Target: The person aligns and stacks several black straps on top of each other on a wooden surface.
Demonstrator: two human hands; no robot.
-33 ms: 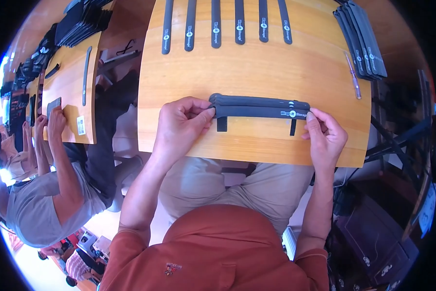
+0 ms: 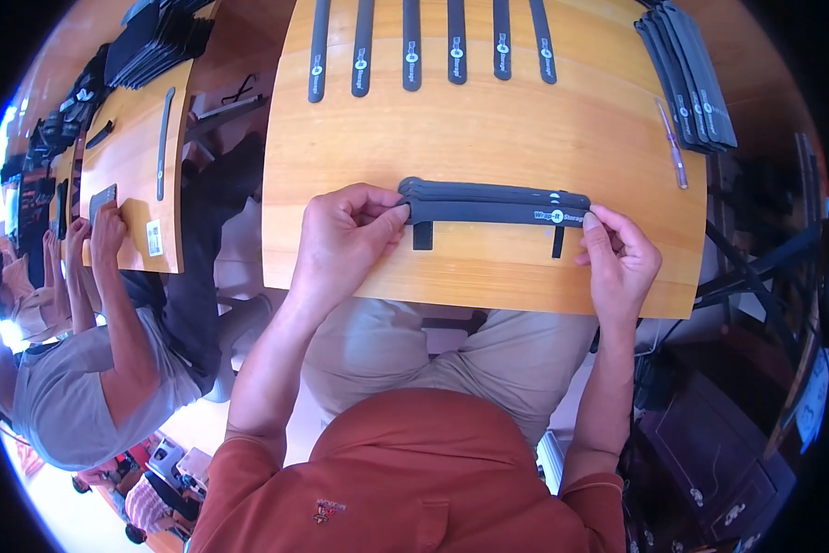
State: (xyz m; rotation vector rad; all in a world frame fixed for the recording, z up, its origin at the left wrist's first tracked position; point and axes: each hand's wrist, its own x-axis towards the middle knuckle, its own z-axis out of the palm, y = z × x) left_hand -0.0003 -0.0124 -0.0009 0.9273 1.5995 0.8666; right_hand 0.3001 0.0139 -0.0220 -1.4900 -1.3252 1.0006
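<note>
A small stack of dark grey straps lies crosswise near the table's front edge, a pale printed mark toward the right end of the front one. The thumb and fingers of my left hand pinch its left end. At the opposite end, my right hand grips the front strap's tip between thumb and fingertips. Two short black tabs, a wider left tab and a narrow right tab, stick out below the stack toward me. How many layers each hand holds is hidden by the fingers.
Several similar straps lie in a spaced row at the table's far side. A pile of straps sits at the far right, beside a slim purple pen-like tool. To the left, a co-worker handles a dark piece at another table.
</note>
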